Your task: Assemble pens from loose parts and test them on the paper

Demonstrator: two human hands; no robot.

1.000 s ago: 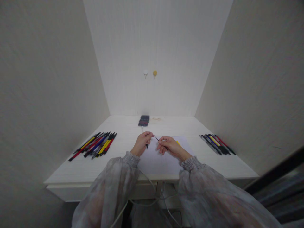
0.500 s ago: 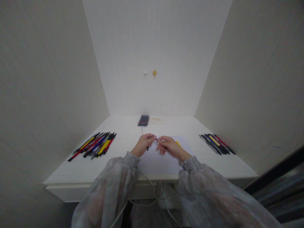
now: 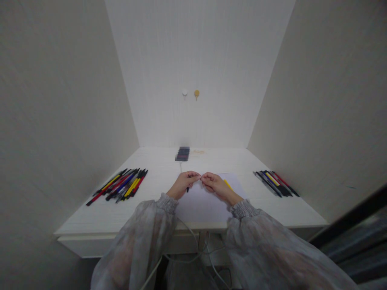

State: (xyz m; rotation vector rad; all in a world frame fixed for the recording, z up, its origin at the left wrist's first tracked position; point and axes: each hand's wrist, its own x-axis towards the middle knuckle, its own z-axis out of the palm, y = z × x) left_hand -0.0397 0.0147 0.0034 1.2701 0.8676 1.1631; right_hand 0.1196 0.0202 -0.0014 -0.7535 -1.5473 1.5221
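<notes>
Black piece [image 3: 188, 189] juts from left hand [image 3: 185, 181], grip curled round it; right hand [image 3: 215, 184] pinches a tiny piece [image 3: 201, 178].

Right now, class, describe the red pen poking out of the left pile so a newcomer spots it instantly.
Find the white desk, then the pile of mixed-colour pens on its left. The red pen sticks out at the pile's near left corner, reaching farther left than every neighbour.

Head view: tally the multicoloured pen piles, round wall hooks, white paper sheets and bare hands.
Left multicoloured pen pile, right pen pile: 2
Round white wall hook, yellow wall hook: 2
White paper sheet: 1
Left hand, right hand: 2
Total: 7
</notes>
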